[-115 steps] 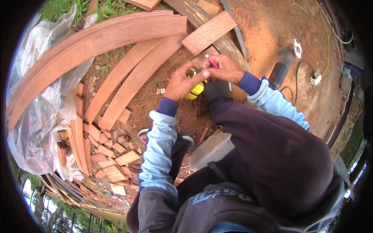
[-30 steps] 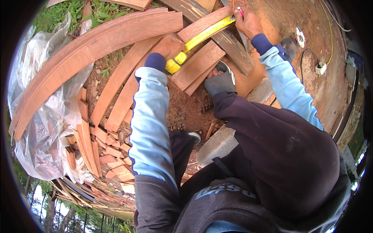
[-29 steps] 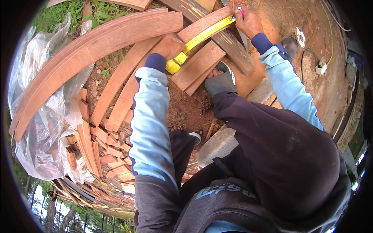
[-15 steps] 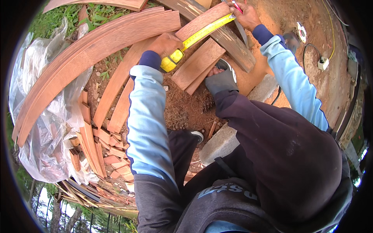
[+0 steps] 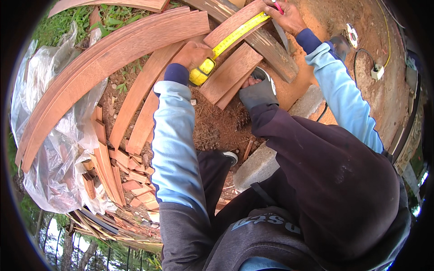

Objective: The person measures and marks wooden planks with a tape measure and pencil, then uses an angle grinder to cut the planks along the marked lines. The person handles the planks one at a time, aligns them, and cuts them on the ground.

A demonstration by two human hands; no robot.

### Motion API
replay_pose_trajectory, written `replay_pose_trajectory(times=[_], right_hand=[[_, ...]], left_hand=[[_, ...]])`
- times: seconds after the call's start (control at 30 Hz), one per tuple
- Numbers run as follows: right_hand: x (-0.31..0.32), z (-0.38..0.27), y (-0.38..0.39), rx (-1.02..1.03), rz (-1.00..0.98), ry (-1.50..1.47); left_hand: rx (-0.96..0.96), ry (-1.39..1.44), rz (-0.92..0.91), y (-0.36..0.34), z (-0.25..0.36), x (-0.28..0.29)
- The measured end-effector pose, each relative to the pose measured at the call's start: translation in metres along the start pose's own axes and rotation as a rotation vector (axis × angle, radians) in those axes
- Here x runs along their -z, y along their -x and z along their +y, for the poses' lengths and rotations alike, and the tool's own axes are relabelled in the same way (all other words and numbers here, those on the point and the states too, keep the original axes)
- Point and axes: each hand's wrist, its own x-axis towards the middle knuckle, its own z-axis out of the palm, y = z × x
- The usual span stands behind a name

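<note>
My left hand [image 5: 192,54] is closed around the yellow case of a tape measure [image 5: 202,72]. Its yellow blade [image 5: 239,33] is drawn out over a short reddish-brown board [image 5: 235,23], running up to the board's far right end. There, my right hand [image 5: 290,19] holds a pink-red pencil or marker [image 5: 277,6] in its fingers, close to the blade's end; the writing tip is hard to make out. The short board rests on a weathered timber beam [image 5: 273,54]. Two shorter wood pieces [image 5: 233,74] lean by my foot, just nearer than the blade.
Long curved boards [image 5: 113,56] are stacked at the left over clear plastic sheeting [image 5: 58,135]. Wood offcuts [image 5: 135,176] litter the ground. Concrete blocks [image 5: 257,166] lie beside my legs. At the right are a power tool [image 5: 340,47], cable and white socket box [image 5: 377,72].
The blade's end has shifted slightly left and farther away along the board. My right hand's fingers have come in over the board's end with the pink-red pencil or marker. My left hand barely moved.
</note>
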Motion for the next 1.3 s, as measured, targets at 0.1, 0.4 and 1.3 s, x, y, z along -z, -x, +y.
replay_pose_trajectory(times=[0.1, 0.4, 1.3], right_hand=[[-0.005, -0.001, 0.004, 0.113, -0.021, -0.183], [-0.013, 0.009, 0.000, 0.127, -0.015, -0.189], [-0.011, 0.004, 0.004, 0.159, -0.007, -0.218]], left_hand=[[0.014, 0.017, 0.001, 0.005, 0.009, -0.001], [0.010, 0.116, -0.009, 0.005, 0.002, 0.000], [0.001, 0.001, -0.018, -0.001, 0.006, 0.001]])
